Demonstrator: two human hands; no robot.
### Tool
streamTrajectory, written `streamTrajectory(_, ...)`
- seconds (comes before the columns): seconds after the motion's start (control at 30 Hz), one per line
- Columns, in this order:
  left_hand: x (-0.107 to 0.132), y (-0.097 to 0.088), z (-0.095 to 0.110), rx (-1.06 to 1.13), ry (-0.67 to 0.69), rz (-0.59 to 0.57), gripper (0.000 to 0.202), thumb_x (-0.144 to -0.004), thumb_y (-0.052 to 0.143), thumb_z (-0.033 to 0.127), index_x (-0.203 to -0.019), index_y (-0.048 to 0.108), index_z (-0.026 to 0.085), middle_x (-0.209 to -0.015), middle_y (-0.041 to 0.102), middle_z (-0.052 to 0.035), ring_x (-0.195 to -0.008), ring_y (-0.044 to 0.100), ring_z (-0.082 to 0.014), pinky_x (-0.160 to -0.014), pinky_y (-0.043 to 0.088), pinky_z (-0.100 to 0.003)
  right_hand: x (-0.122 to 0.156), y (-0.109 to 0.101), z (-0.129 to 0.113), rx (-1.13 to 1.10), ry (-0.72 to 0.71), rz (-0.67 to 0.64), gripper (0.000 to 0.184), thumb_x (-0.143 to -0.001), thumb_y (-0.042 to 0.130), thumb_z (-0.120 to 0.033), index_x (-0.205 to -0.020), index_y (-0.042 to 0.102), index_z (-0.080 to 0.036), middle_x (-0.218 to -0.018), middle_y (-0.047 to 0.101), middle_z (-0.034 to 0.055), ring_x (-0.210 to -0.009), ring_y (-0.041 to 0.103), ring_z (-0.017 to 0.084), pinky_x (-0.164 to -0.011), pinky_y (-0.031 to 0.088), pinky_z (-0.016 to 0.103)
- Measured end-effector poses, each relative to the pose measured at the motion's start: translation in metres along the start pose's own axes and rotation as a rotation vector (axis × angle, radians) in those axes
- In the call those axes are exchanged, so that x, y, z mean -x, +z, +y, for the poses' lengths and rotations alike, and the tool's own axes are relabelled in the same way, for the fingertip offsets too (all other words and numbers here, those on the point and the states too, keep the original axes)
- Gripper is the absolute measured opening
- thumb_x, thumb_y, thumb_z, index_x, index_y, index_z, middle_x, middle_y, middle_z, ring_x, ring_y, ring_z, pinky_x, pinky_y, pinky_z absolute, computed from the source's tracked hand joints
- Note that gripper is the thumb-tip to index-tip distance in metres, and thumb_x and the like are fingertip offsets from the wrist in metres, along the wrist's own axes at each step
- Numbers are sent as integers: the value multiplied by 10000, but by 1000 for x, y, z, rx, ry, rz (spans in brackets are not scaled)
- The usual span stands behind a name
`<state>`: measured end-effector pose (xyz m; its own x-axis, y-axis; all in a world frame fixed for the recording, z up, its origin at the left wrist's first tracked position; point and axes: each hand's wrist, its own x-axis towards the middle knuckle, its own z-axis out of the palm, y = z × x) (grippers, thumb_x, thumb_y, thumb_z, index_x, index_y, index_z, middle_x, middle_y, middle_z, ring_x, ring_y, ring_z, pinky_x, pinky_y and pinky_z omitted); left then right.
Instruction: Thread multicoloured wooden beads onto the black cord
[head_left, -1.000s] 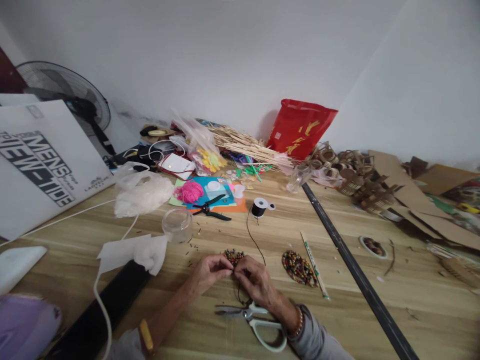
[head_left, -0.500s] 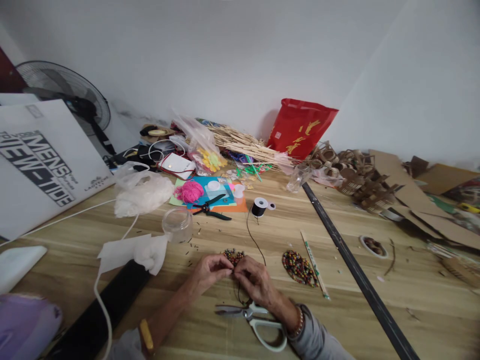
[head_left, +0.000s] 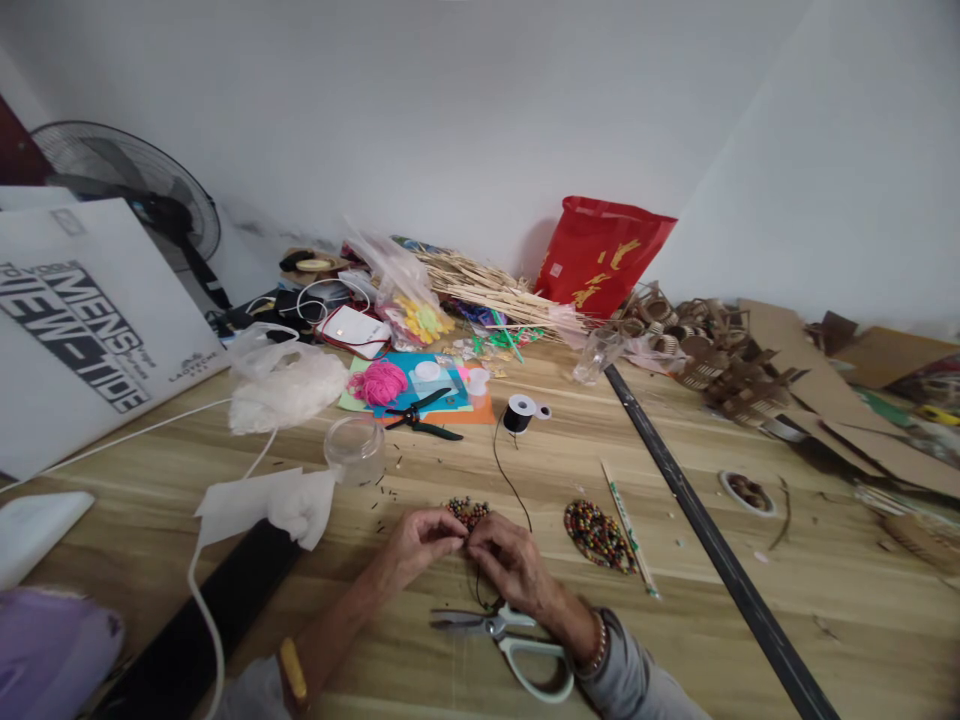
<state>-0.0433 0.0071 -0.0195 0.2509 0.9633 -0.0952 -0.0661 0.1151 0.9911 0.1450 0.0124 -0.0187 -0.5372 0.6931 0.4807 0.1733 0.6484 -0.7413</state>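
Observation:
My left hand (head_left: 418, 545) and my right hand (head_left: 510, 562) meet fingertip to fingertip low on the wooden table (head_left: 525, 470). Both pinch a small beaded piece (head_left: 466, 512) of dark and coloured beads. A black cord (head_left: 508, 478) runs from my hands up to a black spool (head_left: 517, 413). Right of my right hand lies an oval heap of coloured beads (head_left: 598, 535). White-handled scissors (head_left: 510, 640) rest just below my right wrist.
A clear jar (head_left: 355, 450), white tissue (head_left: 266, 505), black pliers (head_left: 420, 418), pink yarn (head_left: 379, 383) and a red bag (head_left: 604, 255) lie farther back. A long black strip (head_left: 705, 540) crosses the table at right. Cardboard pieces (head_left: 810, 390) pile far right. A fan (head_left: 127, 190) stands left.

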Motion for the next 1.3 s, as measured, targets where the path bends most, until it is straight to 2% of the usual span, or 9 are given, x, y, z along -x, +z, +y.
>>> streamTrajectory(0.47, 1, 0, 3, -47, 22, -12, 184, -620, 755, 289, -721, 729, 137, -681, 664, -22, -665, 569, -153, -642, 429, -250, 0, 0, 0, 6, -1, -5, 150, -925, 489, -229, -822, 586, -178, -751, 601, 55, -704, 560, 161, -637, 455, 266)
streamTrajectory(0.7, 3, 1, 5, -47, 33, 1, 152, -631, 744, 258, -716, 749, 132, -670, 673, -13, -666, 566, -166, -630, 429, -247, 2, 1, 3, 20, 6, -8, 154, -922, 496, -231, -812, 589, -176, -748, 600, 51, -705, 564, 160, -633, 453, 259)
streamTrajectory(1.03, 2, 2, 5, 10, -36, 12, 213, -572, 791, 261, -707, 692, 129, -659, 656, -6, -630, 558, -132, -621, 420, -237, 1, 1, 2, 18, 7, -3, 166, -925, 493, -247, -807, 587, -177, -732, 593, 45, -688, 558, 152, -626, 450, 254)
streamTrajectory(1.3, 2, 1, 4, -11, -28, -11, 213, -571, 799, 271, -663, 668, 130, -618, 644, 4, -589, 552, -121, -595, 412, -231, 2, 1, 3, 24, 10, 2, 159, -921, 498, -248, -813, 593, -180, -730, 599, 48, -680, 561, 158, -613, 454, 260)
